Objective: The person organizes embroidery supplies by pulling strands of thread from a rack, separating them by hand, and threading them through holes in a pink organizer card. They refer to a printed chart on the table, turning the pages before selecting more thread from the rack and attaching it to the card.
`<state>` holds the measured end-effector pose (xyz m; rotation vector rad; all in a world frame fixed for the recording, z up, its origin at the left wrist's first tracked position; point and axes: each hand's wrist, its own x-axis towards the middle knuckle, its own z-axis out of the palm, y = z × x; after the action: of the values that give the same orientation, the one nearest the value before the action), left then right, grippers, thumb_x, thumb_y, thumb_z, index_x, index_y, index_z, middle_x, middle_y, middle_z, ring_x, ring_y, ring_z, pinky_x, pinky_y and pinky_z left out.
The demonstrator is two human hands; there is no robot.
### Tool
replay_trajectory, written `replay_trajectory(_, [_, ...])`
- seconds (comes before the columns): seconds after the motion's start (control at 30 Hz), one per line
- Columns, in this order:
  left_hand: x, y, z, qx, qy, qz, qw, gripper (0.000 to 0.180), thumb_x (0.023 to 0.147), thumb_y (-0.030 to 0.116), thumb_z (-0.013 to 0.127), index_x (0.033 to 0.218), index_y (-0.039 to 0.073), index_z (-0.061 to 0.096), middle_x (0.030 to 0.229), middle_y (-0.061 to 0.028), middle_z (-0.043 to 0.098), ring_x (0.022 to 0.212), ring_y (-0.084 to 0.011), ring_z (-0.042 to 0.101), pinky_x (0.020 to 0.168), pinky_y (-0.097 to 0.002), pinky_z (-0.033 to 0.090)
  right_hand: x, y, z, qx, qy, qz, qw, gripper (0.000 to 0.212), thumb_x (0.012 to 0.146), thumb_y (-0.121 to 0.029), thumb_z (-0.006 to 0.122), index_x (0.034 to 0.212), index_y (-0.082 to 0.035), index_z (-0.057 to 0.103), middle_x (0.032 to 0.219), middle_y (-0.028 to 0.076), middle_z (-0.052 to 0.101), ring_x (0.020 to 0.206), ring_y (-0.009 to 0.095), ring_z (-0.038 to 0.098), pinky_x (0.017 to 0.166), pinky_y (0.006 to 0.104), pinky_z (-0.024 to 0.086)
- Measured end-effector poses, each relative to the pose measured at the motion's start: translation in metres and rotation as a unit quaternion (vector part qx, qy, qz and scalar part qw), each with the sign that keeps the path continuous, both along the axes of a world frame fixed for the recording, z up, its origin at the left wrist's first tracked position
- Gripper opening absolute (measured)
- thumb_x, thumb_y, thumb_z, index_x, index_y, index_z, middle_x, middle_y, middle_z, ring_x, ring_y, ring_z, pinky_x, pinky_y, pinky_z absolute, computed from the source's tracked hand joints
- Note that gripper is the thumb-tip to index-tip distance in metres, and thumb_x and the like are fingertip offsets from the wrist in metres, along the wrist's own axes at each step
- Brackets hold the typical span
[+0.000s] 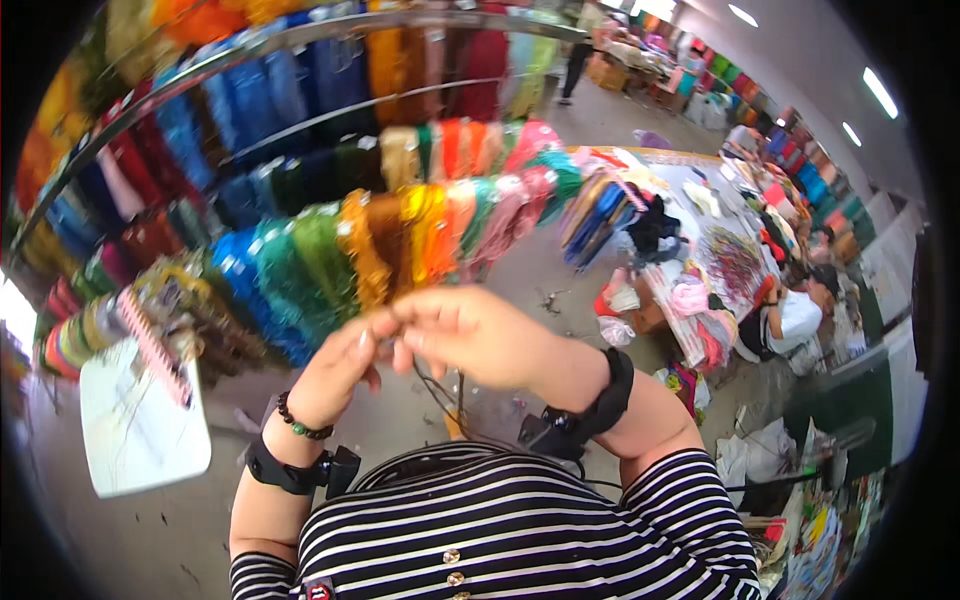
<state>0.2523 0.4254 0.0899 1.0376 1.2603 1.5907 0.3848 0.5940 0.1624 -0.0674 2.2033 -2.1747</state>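
My left hand [343, 365] and my right hand [462, 328] meet in front of my chest, fingertips touching or nearly so. The fingers of both are bent and pressed together in a pinch. Whatever lies between them is too small and blurred to make out. Just beyond the fingertips hangs a golden-orange hank of yarn [366, 245], beside a brown hank [392, 235] and a yellow one [427, 232]. Whether my fingers touch any strand of these, I cannot tell. A beaded bracelet [303, 428] circles my left wrist, and a black strap with a small device sits on each forearm.
Rows of coloured hanks hang from a curved metal rail [290, 38] ahead and to the left. At lower left stands a white chair [140, 425]. Right of me, a table [690, 190] bears thread and cloth; a seated person [795, 315] is beside it.
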Motion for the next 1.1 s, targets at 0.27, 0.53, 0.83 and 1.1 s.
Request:
replay_trajectory(0.27, [0.015,-0.135,-0.008,-0.192,-0.124,0.176,0.957,0.06,0.102,0.05,0.03,0.101,0.004,0.068,0.091,-0.0055,0.07,0.085,-0.0137,0.065,0.069,-0.0267,0.046,-0.04,-0.102,-0.047,-0.185,-0.121,0.086,0.971,0.041,0.096,-0.009,0.05,0.135,0.002,0.045,0.118,0.013,0.063,0.08,0.009,0.06,0.063,0.0172,0.042])
replay_trajectory(0.53, [0.029,-0.2,-0.017,0.128,-0.272,0.267,0.915,0.044,0.1,0.024,0.049,0.137,0.001,0.045,0.127,-0.012,0.059,0.109,-0.0205,0.06,0.092,-0.0356,0.048,-0.062,-0.159,-0.073,-0.22,-0.151,0.239,0.934,0.041,0.095,-0.01,0.055,0.133,0.0,0.044,0.126,0.013,0.057,0.105,0.017,0.06,0.092,0.0305,0.048])
replay_trajectory(0.83, [0.051,-0.213,-0.012,0.069,-0.209,0.4,0.89,0.04,0.094,0.011,0.058,0.133,0.005,0.051,0.103,-0.0098,0.069,0.091,-0.0144,0.064,0.082,-0.027,0.051,-0.094,-0.163,-0.062,0.107,-0.039,0.177,0.978,0.022,0.092,-0.012,0.06,0.109,0.0,0.068,0.1,0.004,0.068,0.092,0.011,0.061,0.084,0.0256,0.048])
replay_trajectory(1.1, [0.051,-0.196,0.007,0.024,-0.194,0.375,0.906,0.034,0.097,0.017,0.052,0.126,0.001,0.057,0.07,0.0038,0.051,0.061,-0.007,0.049,0.058,-0.021,0.042,-0.127,-0.165,-0.071,0.056,0.09,0.323,0.94,0.07,0.087,-0.014,0.067,0.146,-0.004,0.031,0.143,0.011,0.042,0.128,0.02,0.044,0.107,0.0339,0.036])
